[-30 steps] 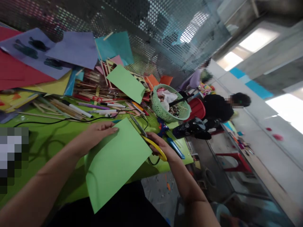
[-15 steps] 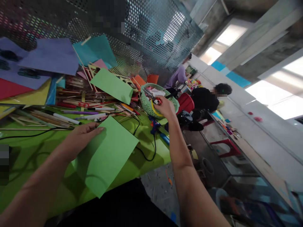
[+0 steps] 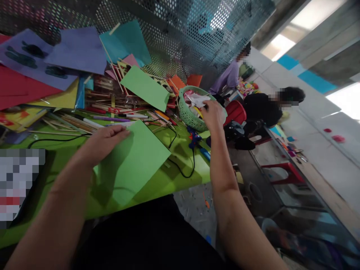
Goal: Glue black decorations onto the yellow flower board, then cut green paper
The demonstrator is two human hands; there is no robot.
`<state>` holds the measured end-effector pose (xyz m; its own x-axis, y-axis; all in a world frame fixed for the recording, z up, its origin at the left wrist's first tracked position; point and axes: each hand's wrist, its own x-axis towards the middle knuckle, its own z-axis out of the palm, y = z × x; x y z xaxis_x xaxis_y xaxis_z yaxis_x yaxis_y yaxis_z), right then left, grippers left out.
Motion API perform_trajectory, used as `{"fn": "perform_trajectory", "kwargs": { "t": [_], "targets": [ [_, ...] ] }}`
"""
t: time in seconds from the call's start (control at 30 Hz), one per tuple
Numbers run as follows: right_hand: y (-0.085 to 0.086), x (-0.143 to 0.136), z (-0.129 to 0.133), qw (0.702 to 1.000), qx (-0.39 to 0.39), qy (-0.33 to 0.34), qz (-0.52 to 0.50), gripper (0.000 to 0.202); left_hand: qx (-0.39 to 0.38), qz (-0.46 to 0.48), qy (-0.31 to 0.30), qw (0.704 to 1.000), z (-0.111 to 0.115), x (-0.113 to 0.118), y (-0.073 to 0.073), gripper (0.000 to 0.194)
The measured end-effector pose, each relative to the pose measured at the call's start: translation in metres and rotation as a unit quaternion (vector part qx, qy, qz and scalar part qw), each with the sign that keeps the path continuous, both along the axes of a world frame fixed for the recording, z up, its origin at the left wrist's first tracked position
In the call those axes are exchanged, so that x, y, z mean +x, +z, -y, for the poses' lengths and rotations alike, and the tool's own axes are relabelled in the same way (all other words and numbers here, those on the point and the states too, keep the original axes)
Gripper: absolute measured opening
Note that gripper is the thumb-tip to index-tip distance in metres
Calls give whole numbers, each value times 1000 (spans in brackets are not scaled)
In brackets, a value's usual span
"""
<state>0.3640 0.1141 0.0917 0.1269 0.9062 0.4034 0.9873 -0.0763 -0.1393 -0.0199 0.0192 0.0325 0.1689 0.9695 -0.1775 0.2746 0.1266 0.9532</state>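
Observation:
My left hand point(image 3: 108, 144) pinches the upper left edge of a light green sheet of paper point(image 3: 137, 157) between thumb and fingers. The sheet tilts over the front of the green table. My right hand point(image 3: 213, 112) reaches over the rim of a pale green perforated basket point(image 3: 187, 112), its fingers curled. A small dark bit shows at the fingertips, but I cannot make out what it is. White crumpled scraps point(image 3: 198, 100) and a yellow curved piece lie in the basket by the fingers.
A blue glue gun point(image 3: 194, 138) with a black cord lies before the basket. Pens, sticks and coloured paper point(image 3: 75, 48) crowd the table's back. A pixelated dark-edged device point(image 3: 19, 183) lies at left. Two people sit beyond a red bucket point(image 3: 236, 112).
The scissors-like tool with red in my right hand no longer shows there; that hand sits deeper over the basket. The green sheet stays in my left hand. The view has shifted.

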Motion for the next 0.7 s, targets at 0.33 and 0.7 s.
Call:
{"fn": "perform_trajectory", "kwargs": {
  "t": [0.33,0.7],
  "targets": [
    [-49,-91,112,923,-220,317,-17,14,143,-28,291,945,0,-13,9,24],
    [-84,-107,151,921,-234,274,149,29,98,-89,136,982,1,-16,0,37]
  ]
}}
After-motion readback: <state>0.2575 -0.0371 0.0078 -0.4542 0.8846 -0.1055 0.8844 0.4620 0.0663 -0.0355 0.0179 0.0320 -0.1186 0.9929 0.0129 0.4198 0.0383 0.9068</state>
